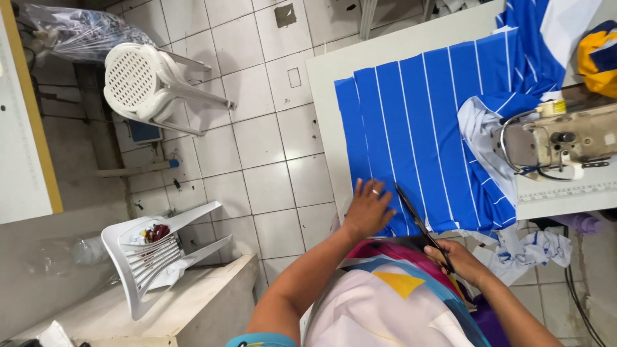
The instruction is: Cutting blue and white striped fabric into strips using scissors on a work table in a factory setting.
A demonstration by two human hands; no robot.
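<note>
Hands (367, 209) on fabric (424, 122), scissors (421, 225) between

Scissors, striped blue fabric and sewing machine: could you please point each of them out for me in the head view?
scissors (418, 222), head view, on the dark blades lying over the cloth.
striped blue fabric (418, 122), head view, on a flat blue band between white stripes.
sewing machine (565, 138), head view, on its cream body.
</note>
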